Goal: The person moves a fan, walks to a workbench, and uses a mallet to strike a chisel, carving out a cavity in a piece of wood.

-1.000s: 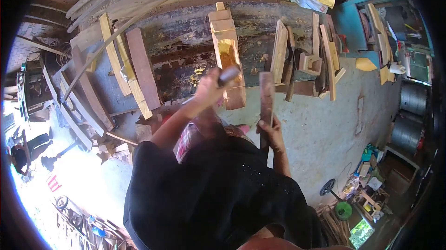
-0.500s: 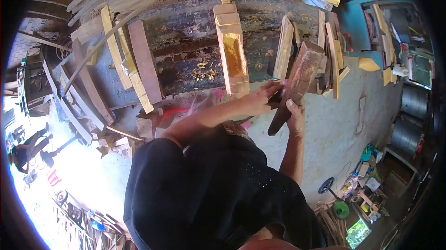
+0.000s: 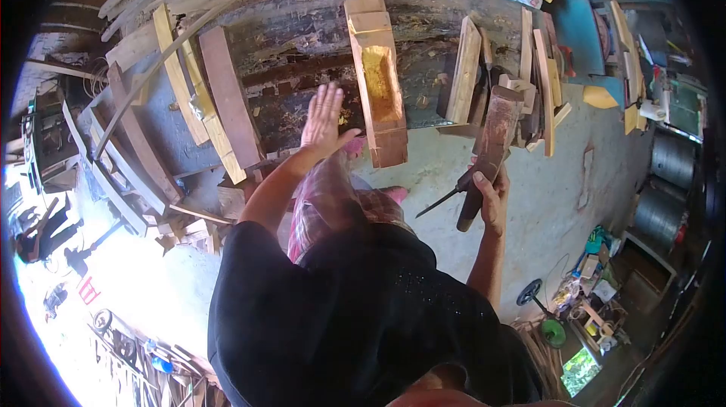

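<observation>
A hollowed wooden block [image 3: 380, 78] lies at 12 o'clock on a bench [image 3: 295, 29], likely heavy, stiff, best held by its solid ends. Left hand [image 3: 324, 121], 11 o'clock: fingers straight, empty. Right hand [image 3: 493, 197], 3 o'clock: gripping a club [image 3: 500, 123] and chisel [image 3: 441, 203]. Planks [image 3: 229, 97] at 10, boards [image 3: 544, 89] at 2 limit room.

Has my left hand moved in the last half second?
Yes, leftward: your left hand was by the mallet, right of the hollowed wooden block, and is now open to the block's left.
</observation>
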The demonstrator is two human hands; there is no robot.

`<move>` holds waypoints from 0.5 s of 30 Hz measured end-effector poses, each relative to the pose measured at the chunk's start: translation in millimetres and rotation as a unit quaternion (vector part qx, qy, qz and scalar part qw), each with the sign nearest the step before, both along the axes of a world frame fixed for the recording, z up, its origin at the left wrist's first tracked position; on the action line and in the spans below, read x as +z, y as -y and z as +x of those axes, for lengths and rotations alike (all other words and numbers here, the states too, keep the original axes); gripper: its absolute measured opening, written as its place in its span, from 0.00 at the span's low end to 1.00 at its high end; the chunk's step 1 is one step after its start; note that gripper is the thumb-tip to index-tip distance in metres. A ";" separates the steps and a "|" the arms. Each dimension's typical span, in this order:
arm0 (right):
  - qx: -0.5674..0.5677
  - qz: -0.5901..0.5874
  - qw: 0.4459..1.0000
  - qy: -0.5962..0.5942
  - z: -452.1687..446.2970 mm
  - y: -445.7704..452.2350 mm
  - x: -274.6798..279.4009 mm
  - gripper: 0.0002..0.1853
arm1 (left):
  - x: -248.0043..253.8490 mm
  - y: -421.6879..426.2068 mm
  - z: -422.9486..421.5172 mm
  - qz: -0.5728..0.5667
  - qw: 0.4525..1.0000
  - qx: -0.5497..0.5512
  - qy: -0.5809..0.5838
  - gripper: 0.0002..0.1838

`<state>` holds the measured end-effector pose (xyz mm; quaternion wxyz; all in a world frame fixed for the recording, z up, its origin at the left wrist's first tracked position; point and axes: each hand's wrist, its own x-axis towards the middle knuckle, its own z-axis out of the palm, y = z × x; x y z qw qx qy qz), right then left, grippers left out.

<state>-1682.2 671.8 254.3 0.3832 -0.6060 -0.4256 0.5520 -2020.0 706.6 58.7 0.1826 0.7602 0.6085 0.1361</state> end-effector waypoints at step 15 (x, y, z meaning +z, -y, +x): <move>-0.039 -0.016 0.999 0.031 37.1 32.0 -21.6 0.23 | 17.6 39.7 -61.6 0.005 0.993 -0.121 0.006 0.47</move>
